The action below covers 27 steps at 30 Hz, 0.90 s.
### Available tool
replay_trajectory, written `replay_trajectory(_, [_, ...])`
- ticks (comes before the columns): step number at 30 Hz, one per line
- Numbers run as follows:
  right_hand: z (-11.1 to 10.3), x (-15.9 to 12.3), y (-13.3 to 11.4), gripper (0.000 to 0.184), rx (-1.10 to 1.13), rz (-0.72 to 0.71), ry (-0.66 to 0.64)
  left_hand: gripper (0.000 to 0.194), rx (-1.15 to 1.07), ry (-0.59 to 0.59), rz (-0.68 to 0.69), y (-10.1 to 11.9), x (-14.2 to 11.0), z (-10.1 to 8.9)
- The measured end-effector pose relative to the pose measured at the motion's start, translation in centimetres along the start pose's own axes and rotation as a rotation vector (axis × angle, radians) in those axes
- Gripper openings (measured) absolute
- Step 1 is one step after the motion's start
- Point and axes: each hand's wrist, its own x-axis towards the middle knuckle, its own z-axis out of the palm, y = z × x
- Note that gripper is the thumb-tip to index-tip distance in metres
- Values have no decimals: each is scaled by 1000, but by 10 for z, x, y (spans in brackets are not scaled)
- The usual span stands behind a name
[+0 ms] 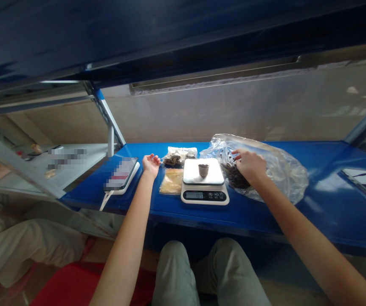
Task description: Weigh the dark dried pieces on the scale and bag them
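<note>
A person sits facing a long blue table (pixel 325 163), both forearms reaching out over its front edge. The right hand (pixel 249 165) is at the mouth of a clear plastic bag (pixel 281 170) lying toward the table's right end, its fingers curled downward over a heap of dark dried leaves (pixel 235 177) inside the bag. The hand is closed to a narrow curl, but whether it pinches any leaves cannot be told from this view. The left hand (pixel 151 165) lies palm up with its fingers loosely spread, wide open and holding nothing, just beside a sealed pouch of brownish dried material (pixel 173 158) near the table's back edge and a flat golden-yellow packet (pixel 171 182) closer to the front. Between the hands, a white digital kitchen scale (pixel 204 196) stands mid-table, a small brown cup (pixel 203 170) upright on its platform with dark contents showing at the rim. Its display shows a number too small to read with certainty. Left of the left hand, a smartphone (pixel 121 174) with a blurred-out screen lies on a white backing near the front edge, a white cable (pixel 105 200) trailing over that edge. The person's grey trousers (pixel 183 272) show below the table.
</note>
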Motion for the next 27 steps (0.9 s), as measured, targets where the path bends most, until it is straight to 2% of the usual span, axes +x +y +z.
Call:
replay_trajectory(4, [2,0,1,37,-14,-35,20,9,-1,3,8,0,1,0])
replay_trajectory(6, [2,1,-2,34,79,-106,45,10,3,5,14,0,0,1])
replay_trajectory(11, [2,-3,-22,22,555,-442,96,12,11,20,14,0,-1,2])
replay_trajectory(14, [3,-9,-33,22,657,-596,36,11,8,11,13,0,-1,2])
replay_trajectory(20, [9,-14,-35,28,598,-625,-94,11,2,7,13,0,0,1])
replay_trajectory(27, [10,-12,-34,31,641,-667,-229,13,-1,27,5,-1,1,1])
